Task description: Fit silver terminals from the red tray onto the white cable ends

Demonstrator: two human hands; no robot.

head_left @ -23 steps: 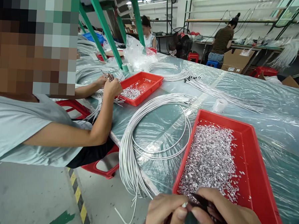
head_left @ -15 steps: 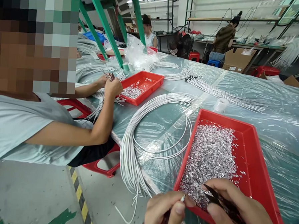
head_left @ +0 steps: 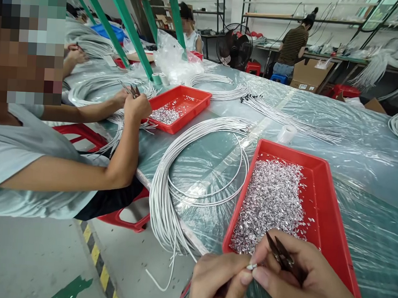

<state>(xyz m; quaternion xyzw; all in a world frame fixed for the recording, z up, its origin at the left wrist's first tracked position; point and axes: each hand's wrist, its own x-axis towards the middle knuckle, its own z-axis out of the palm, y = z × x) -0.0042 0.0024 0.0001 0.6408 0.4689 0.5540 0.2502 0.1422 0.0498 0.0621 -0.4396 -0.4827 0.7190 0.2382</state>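
My left hand pinches the end of a thin white cable between thumb and forefinger, by the near rim of a red tray. At that same tip, the thumb and forefinger of my right hand also touch the cable. Held in the right hand is a pair of dark thread snips, blades apart and pointing up and away from the cable. Small silvery foil scraps are heaped in the tray. Left of it lies a coiled bundle of white cables, hanging partly over the table edge.
On the left a co-worker sits, hands over a second red tray. Behind my tray stands a white tape roll. More cables lie across the plastic-covered table. Green posts rise at the far left.
My right hand has moved left, bringing its fingertips to the cable end, and the snips now point more upward. The view has shifted slightly to the right.
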